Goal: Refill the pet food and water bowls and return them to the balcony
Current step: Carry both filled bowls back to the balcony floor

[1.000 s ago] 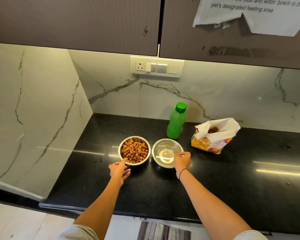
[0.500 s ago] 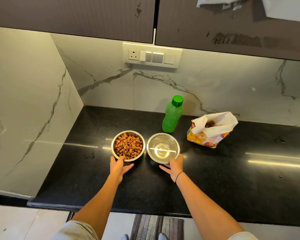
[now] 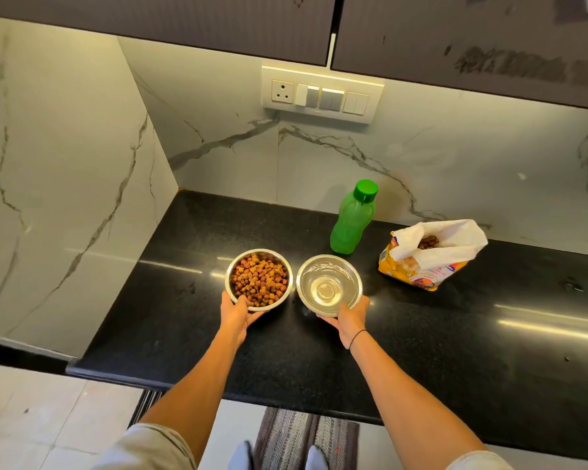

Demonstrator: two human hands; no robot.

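Two round steel bowls sit side by side on the black stone table (image 3: pixel 184 334) in the head view: left hand (image 3: pixel 235 313) fingers clamped on the kibble-filled bowl (image 3: pixel 258 279), right hand (image 3: pixel 348 318) fingers clamped on the water-filled bowl (image 3: pixel 329 284). Risk: one-handed rim grips could tilt, slopping water or spilling kibble. Also one green plastic bottle (image 3: pixel 353 218), one open yellow food bag (image 3: pixel 431 254).

Head view, looking down, counter (image 3: pixel 218 334) near

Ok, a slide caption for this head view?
Left hand grips the kibble bowl, right hand the water bowl, on the black counter.
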